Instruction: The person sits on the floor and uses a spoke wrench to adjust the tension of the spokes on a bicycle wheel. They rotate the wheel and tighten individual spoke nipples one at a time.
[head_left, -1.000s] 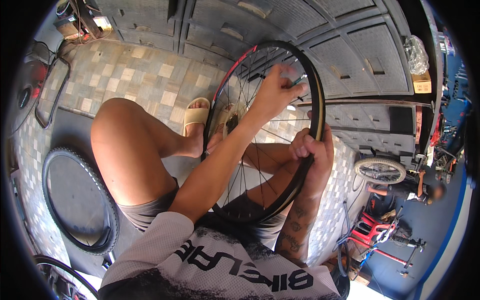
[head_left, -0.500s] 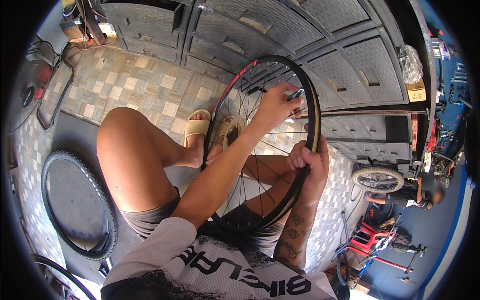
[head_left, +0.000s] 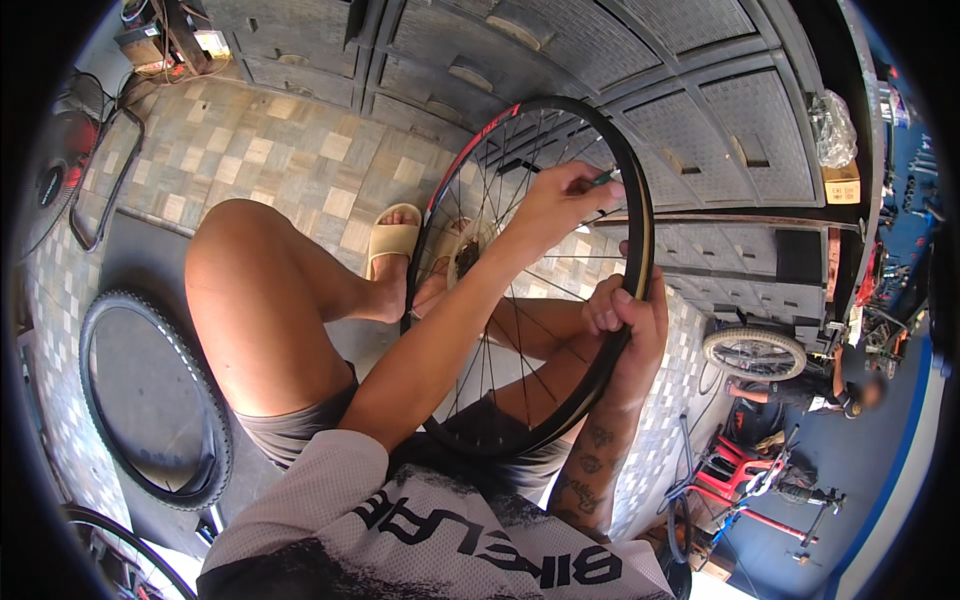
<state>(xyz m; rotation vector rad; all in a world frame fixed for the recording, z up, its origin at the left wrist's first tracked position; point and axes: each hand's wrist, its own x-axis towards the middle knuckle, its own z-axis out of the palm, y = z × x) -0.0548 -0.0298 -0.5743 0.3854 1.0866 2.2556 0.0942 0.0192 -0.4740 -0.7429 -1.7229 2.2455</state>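
A bicycle wheel (head_left: 642, 215), its black rim marked with a red section and a tan strip, stands tilted between my legs without a tyre. My left hand (head_left: 560, 205) reaches across the spokes, its fingers pinching a small dark green tool (head_left: 604, 179) near the inner side of the rim. The tool's tip is partly hidden by the fingers. My right hand (head_left: 628, 318) grips the rim lower down on the right, with the thumb over its outer side and the fingers curled round the inside. The hub with its cassette (head_left: 466, 258) shows behind my left forearm.
A loose tyre (head_left: 92, 385) lies on a dark mat at left, near a floor fan (head_left: 62, 170). Grey drawer cabinets (head_left: 640, 110) stand close beyond the wheel. At right are another wheel (head_left: 755, 354), a red chair (head_left: 728, 465) and a person (head_left: 815, 388) farther off.
My left hand has shifted slightly right and up with the green tool, its fingers nearer the rim. The right hand keeps its grip on the wheel.
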